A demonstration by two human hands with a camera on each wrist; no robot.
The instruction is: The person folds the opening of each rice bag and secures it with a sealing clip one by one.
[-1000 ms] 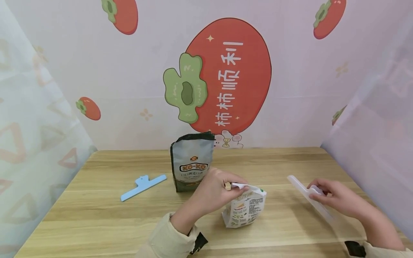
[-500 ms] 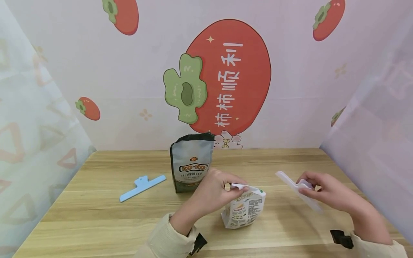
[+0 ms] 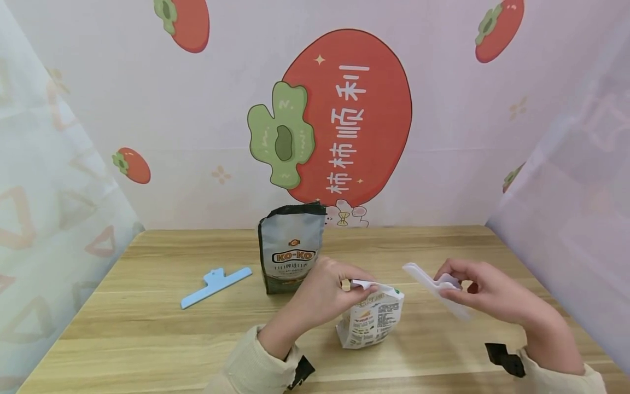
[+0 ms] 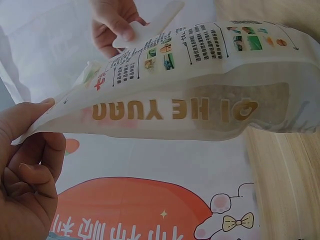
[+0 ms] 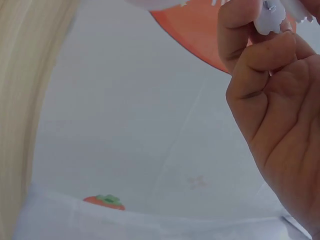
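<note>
A small white printed food bag (image 3: 371, 323) stands on the table, its top edge folded over. My left hand (image 3: 327, 290) pinches that top edge at its left end between thumb and fingers. In the left wrist view the bag (image 4: 200, 75) spans the picture, with gold letters on its side. To the right of the bag, my right hand (image 3: 484, 290) grips a pale, translucent bag clip (image 3: 423, 276) by its handle, held above the table. In the right wrist view only the scalloped handle of the clip (image 5: 270, 17) shows clearly between the fingers.
A taller KO-KO bag (image 3: 291, 246) with a dark top stands behind my left forearm. Left of it lies a light blue bag clip (image 3: 215, 287) on the wooden table (image 3: 147, 339). A printed cloth wall (image 3: 197, 109) closes off the back and sides.
My right hand has moved left toward the white bag, carrying the pale clip. The left hand stays at the bag's top edge.
</note>
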